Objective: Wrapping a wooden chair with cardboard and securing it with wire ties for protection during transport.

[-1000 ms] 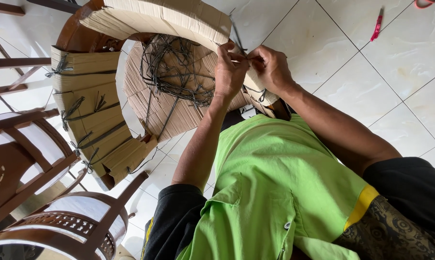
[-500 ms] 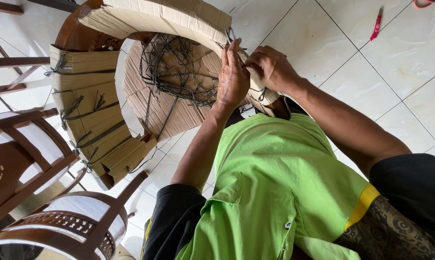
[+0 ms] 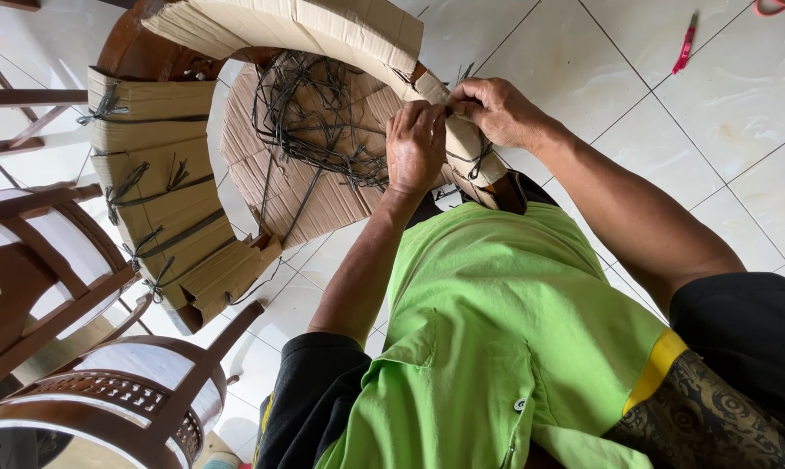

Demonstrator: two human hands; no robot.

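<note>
A wooden chair wrapped in brown cardboard (image 3: 305, 30) lies on the white tiled floor in front of me, its pieces tied with black cord. My left hand (image 3: 414, 143) presses on the cardboard-covered rail (image 3: 470, 152), fingers curled over its top edge. Right beside it, my right hand (image 3: 496, 108) pinches the black cord (image 3: 466, 165) that runs around this rail. The two hands almost touch. My green shirt (image 3: 496, 330) fills the lower part of the view.
A loose tangle of black cord (image 3: 323, 113) lies on the cardboard seat. Another cardboard-wrapped part (image 3: 158, 200) with knotted ties is at the left. Bare wooden chairs (image 3: 53, 260) crowd the left edge. A small red tool (image 3: 683, 43) lies on the tiles at upper right.
My left hand has slid slightly down onto the rail, and my right hand has shifted a little up. The chair has not moved.
</note>
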